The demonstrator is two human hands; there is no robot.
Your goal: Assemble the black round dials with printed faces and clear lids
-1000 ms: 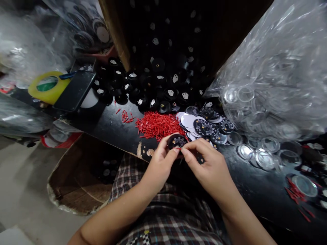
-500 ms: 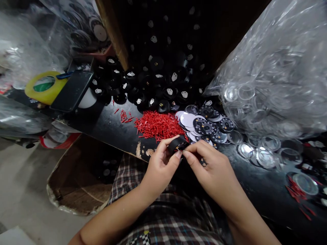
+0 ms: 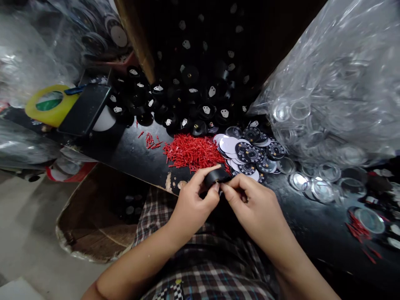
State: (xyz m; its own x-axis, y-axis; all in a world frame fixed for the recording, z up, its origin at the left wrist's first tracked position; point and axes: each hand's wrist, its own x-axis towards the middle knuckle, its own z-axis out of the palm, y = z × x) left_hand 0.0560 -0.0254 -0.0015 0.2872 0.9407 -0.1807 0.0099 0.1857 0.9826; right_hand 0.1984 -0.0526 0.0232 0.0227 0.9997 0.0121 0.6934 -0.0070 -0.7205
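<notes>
A black round case [image 3: 212, 178] is held at the front of the counter [image 3: 125, 151].
The left hand [image 3: 194, 193] pinches it tilted, probably so the right hand [image 3: 254, 200] can reach its face; whether those close fingertips pinch something, I cannot tell. Red pointers [image 3: 193, 152] and printed dials [image 3: 250, 154] lie near, seemingly for easy reach.

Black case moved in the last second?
Yes: the case has tipped in the left hand, face turning toward the right hand; against the red pile it has barely shifted.
</notes>
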